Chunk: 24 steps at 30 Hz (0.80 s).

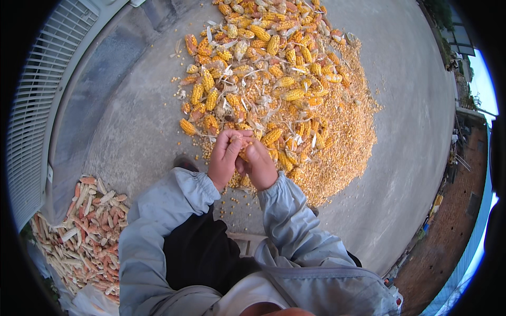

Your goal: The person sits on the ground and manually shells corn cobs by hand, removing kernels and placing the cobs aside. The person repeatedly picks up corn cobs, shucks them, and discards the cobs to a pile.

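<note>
Both my hands meet at the near edge of a heap of dried corn. My left hand point(225, 156) grips one end of a partly bared corn cob point(242, 145), reddish where the kernels are off. Around its other end close the fingers of my right hand point(257, 162), the thumb lying along the cob. Much of this cob is hidden by my fingers. Just beyond, yellow corn ears point(272, 136) with bits of dry husk lie on loose kernels point(344, 158), which spread mostly to the right.
Bare red and pale cobs point(91, 237) are piled at the lower left. A white slatted grille point(47, 79) stands along the left side. Grey concrete floor point(407, 118) surrounds the heap. Past its right edge runs a strip of brown soil point(454, 213).
</note>
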Motion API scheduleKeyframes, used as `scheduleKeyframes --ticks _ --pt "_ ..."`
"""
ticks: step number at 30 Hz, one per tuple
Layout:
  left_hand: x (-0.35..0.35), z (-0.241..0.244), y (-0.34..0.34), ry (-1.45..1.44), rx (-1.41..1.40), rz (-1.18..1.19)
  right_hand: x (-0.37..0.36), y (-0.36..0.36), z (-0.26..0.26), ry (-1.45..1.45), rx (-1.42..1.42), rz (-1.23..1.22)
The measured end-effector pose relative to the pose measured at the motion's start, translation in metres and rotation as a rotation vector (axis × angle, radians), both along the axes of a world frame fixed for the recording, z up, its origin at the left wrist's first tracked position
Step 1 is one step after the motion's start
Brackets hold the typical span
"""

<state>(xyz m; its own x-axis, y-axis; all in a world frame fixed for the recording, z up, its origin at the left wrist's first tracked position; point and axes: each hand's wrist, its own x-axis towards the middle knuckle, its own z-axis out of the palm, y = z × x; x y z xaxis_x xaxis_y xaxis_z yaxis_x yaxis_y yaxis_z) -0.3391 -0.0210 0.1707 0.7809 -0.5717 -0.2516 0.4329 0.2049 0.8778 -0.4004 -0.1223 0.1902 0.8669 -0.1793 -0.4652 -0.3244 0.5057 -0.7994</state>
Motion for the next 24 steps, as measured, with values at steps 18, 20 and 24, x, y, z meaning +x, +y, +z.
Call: scheduleKeyframes --ticks 18,20,24 --pt "0.007 0.013 0.004 -0.02 -0.059 -0.008 -0.002 0.006 0.003 -0.034 0.164 -0.073" --pt "0.007 0.013 0.005 -0.235 -0.01 -0.009 -0.003 0.008 0.0 -0.016 0.267 -0.116" --pt "0.003 0.011 0.008 -0.47 -0.032 -0.059 -0.006 0.013 -0.005 -0.059 0.604 -0.201"
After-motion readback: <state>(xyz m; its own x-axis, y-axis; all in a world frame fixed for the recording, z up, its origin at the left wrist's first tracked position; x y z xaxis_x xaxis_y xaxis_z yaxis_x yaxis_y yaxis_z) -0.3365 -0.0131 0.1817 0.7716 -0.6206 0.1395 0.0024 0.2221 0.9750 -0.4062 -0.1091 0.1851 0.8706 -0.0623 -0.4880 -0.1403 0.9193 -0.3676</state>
